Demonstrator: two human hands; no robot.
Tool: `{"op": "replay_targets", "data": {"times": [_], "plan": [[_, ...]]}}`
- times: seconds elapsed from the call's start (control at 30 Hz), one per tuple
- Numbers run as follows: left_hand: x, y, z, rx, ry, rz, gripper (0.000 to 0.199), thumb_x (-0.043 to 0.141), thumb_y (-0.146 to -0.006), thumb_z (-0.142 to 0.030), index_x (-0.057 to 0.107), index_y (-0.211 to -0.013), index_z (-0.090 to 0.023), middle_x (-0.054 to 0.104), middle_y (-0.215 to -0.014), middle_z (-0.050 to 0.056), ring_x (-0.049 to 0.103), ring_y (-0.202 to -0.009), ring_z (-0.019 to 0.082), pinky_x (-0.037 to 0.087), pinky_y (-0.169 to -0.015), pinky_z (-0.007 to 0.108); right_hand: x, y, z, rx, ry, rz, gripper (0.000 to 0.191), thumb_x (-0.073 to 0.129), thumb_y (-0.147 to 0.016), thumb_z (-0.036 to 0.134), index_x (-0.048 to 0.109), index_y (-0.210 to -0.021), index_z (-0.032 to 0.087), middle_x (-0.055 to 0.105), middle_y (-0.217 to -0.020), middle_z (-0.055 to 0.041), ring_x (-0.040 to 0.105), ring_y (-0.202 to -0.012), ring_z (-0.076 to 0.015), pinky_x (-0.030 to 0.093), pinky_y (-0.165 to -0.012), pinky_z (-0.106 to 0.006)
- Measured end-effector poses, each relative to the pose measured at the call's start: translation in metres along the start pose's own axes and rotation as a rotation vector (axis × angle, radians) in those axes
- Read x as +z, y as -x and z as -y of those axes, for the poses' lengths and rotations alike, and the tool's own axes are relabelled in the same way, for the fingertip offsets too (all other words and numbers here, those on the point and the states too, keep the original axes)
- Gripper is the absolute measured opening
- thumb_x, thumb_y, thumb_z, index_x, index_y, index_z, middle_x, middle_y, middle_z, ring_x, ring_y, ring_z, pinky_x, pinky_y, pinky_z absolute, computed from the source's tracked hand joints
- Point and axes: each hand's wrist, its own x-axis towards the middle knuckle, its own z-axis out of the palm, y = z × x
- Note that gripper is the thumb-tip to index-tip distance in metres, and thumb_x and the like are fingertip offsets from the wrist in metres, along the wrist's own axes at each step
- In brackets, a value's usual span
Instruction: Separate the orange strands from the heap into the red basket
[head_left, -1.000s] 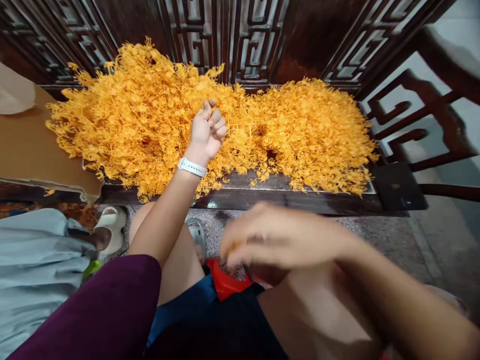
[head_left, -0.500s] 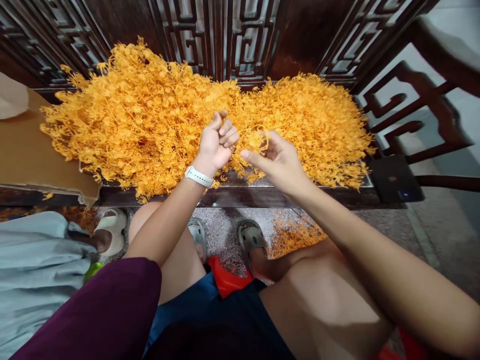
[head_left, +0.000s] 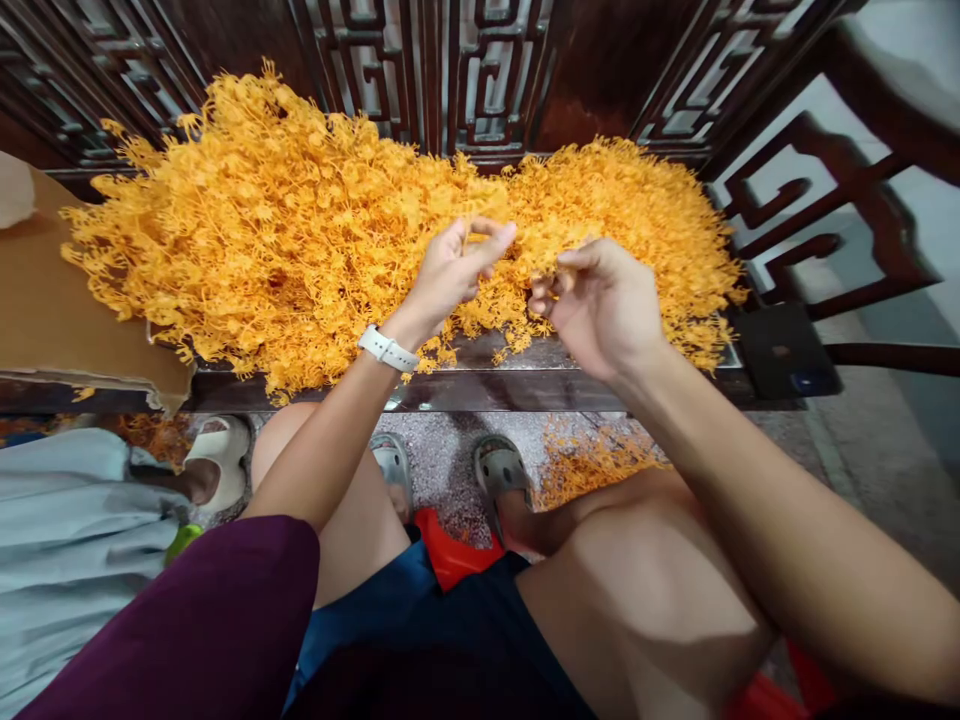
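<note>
A large heap of orange artificial flower sprigs covers most of the dark wooden bench before me. My left hand, with a white watch band on its wrist, is closed over the middle of the heap. A thin orange sprig shows between its thumb and forefinger. To its right, my right hand is turned partly palm-in, its fingers curled and its thumb bent toward them. Whatever sits in that pinch blends into the orange behind it. The two hands are apart.
Cardboard lies at the left end. A dark phone rests at the bench's right end, beside a carved armrest. More orange pieces lie on the floor. Another person's pale clothing is at the left.
My left hand has turned over and reached slightly right, its thumb now pointing right. My right hand has moved right and rolled palm-in; the sprig visible at its fingertips before no longer stands out.
</note>
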Motion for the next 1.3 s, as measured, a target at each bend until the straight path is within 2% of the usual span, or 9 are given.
{"op": "replay_targets", "data": {"times": [0.13, 0.27, 0.47, 0.6, 0.7, 0.87, 1.03, 1.17, 1.3], "plan": [[0.008, 0.007, 0.006, 0.010, -0.164, 0.189, 0.025, 0.086, -0.086, -0.017, 0.064, -0.075, -0.016, 0.060, -0.068, 0.000, 0.055, -0.061, 0.007, 0.031, -0.055, 0.020, -0.010, -0.006, -0.007, 0.019, 0.076, 0.019, 0.046, 0.057, -0.092, 0.061, 0.034, -0.070, 0.027, 0.034, -0.064, -0.0011, 0.054, -0.070, -0.0228, 0.047, -0.063, -0.038], [0.008, 0.010, 0.006, -0.006, -0.205, 0.272, 0.029, 0.088, -0.082, -0.010, 0.064, -0.065, -0.015, 0.063, -0.067, 0.003, 0.059, -0.064, 0.010, 0.039, -0.060, 0.022, -0.014, -0.007, -0.008, 0.000, 0.139, 0.029, 0.047, 0.054, -0.091, 0.067, 0.036, -0.074, 0.027, 0.038, -0.068, -0.0013, 0.051, -0.068, -0.0214, 0.044, -0.061, -0.037], [0.004, 0.007, 0.012, 0.011, -0.197, 0.207, 0.030, 0.086, -0.082, -0.009, 0.065, -0.063, -0.017, 0.063, -0.066, 0.001, 0.056, -0.061, 0.009, 0.042, -0.062, 0.021, -0.005, -0.001, -0.006, 0.021, 0.123, 0.024, 0.048, 0.064, -0.090, 0.070, 0.045, -0.085, 0.027, 0.052, -0.079, -0.0017, 0.054, -0.071, -0.0184, 0.045, -0.063, -0.034], [0.002, 0.006, 0.014, 0.027, -0.155, 0.151, 0.024, 0.085, -0.084, -0.013, 0.068, -0.068, -0.017, 0.062, -0.065, -0.001, 0.052, -0.056, 0.007, 0.032, -0.052, 0.018, 0.001, 0.001, -0.007, 0.006, 0.111, 0.009, 0.048, 0.073, -0.088, 0.068, 0.048, -0.089, 0.027, 0.057, -0.086, -0.0017, 0.056, -0.074, -0.0174, 0.045, -0.063, -0.033], [0.003, 0.004, 0.015, 0.022, -0.068, 0.065, 0.021, 0.082, -0.089, -0.017, 0.068, -0.073, -0.018, 0.057, -0.061, -0.003, 0.045, -0.049, 0.004, 0.024, -0.047, 0.017, 0.003, 0.000, -0.006, 0.002, 0.079, -0.007, 0.045, 0.077, -0.087, 0.064, 0.052, -0.090, 0.028, 0.058, -0.084, -0.0010, 0.056, -0.071, -0.0173, 0.045, -0.060, -0.033], [0.009, 0.000, 0.018, -0.026, 0.133, -0.041, 0.012, 0.077, -0.097, -0.024, 0.069, -0.089, -0.020, 0.053, -0.059, -0.007, 0.042, -0.043, 0.002, 0.024, -0.043, 0.016, 0.009, -0.005, -0.003, 0.020, 0.043, -0.027, 0.047, 0.081, -0.087, 0.059, 0.047, -0.083, 0.027, 0.060, -0.075, 0.0002, 0.049, -0.058, -0.0145, 0.044, -0.054, -0.032], [0.012, 0.001, 0.012, -0.070, 0.253, -0.076, 0.013, 0.067, -0.104, -0.036, 0.070, -0.104, -0.023, 0.047, -0.055, -0.008, 0.037, -0.038, 0.003, 0.024, -0.038, 0.017, 0.015, -0.008, 0.002, 0.086, 0.006, 0.045, 0.040, 0.076, -0.093, 0.052, 0.047, -0.085, 0.026, 0.059, -0.070, 0.0017, 0.042, -0.050, -0.0112, 0.037, -0.048, -0.029], [0.015, 0.010, 0.001, -0.131, 0.275, -0.037, 0.026, 0.055, -0.110, -0.034, 0.066, -0.092, -0.019, 0.033, -0.054, -0.008, 0.033, -0.038, 0.003, 0.022, -0.039, 0.015, 0.012, -0.012, 0.009, 0.118, -0.031, 0.157, 0.037, 0.077, -0.092, 0.043, 0.046, -0.082, 0.025, 0.050, -0.063, 0.0048, 0.038, -0.047, -0.0091, 0.034, -0.047, -0.027], [0.014, 0.017, -0.007, -0.174, 0.296, 0.057, 0.038, 0.048, -0.111, -0.024, 0.054, -0.074, -0.017, 0.027, -0.056, -0.007, 0.030, -0.038, 0.002, 0.021, -0.040, 0.015, 0.004, -0.014, 0.008, 0.130, -0.098, 0.316, 0.033, 0.079, -0.090, 0.038, 0.051, -0.083, 0.023, 0.045, -0.058, 0.0073, 0.033, -0.046, -0.0071, 0.031, -0.047, -0.025]]}}
